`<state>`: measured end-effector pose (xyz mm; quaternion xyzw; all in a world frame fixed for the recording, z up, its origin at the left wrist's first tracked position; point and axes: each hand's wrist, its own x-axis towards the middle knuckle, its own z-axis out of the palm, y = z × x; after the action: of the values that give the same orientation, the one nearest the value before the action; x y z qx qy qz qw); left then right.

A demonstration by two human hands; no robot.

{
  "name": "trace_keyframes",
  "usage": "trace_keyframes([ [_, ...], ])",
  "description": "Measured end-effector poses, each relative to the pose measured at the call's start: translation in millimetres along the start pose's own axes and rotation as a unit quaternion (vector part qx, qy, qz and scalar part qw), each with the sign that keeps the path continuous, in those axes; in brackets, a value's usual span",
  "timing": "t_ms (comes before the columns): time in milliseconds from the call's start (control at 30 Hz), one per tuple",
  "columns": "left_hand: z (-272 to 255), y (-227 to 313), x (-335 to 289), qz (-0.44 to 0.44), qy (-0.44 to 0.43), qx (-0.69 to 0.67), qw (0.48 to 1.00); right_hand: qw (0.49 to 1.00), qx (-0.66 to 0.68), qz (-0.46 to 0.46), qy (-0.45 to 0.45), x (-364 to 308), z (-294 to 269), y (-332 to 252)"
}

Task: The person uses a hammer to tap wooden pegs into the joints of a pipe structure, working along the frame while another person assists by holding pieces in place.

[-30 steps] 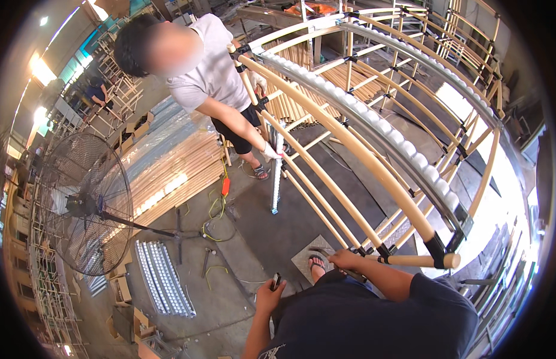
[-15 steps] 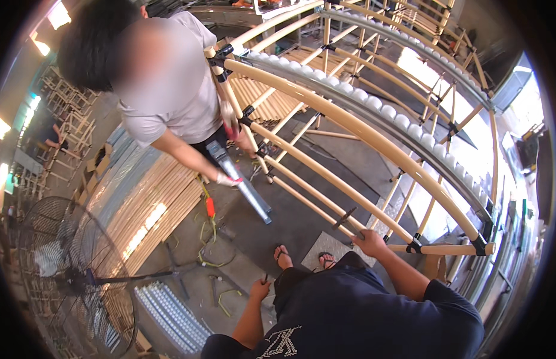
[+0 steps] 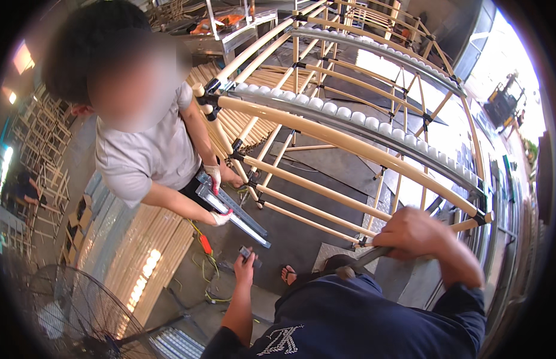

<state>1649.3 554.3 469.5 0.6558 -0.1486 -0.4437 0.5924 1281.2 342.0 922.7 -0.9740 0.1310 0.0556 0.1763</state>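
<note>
Hammer [image 3: 372, 257] in right hand [image 3: 411, 234], dark piece [image 3: 248, 253] in left hand [image 3: 244, 272].

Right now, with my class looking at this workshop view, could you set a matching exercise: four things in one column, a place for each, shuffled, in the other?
Things:
1. Hammer
2. Fan
3. White rollers
4. Gloves

Places:
A. In a row along a metal rail
B. On the co-worker
C. In the camera wearer's right hand
D. At the picture's lower left

Pairs: 1-C, 2-D, 3-A, 4-B
</note>
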Motion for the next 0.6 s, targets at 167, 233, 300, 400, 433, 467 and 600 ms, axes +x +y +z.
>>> trace_keyframes([
  [167,53,146,41,0.19,-0.078,-0.116,0.972,0.998,-0.057,0.008,-0.007,13,-103,-22],
  [233,76,199,53,0.274,-0.095,-0.147,0.945,0.997,-0.061,0.038,0.022,16,-119,-13],
  [300,89,259,52,0.323,-0.078,-0.141,0.933,0.991,-0.086,0.077,0.066,26,-140,-1],
  [400,101,325,57,0.42,0.014,-0.034,0.907,0.935,-0.281,0.127,0.177,39,-158,37],
  [433,111,345,57,0.444,0.036,-0.014,0.895,0.911,-0.323,0.151,0.206,42,-165,56],
  [467,122,365,57,0.467,0.059,0.007,0.882,0.898,-0.334,0.13,0.254,45,-172,80],
  [600,155,453,68,0.567,0.05,0.033,0.822,0.888,-0.314,0.074,0.327,61,-192,154],
])
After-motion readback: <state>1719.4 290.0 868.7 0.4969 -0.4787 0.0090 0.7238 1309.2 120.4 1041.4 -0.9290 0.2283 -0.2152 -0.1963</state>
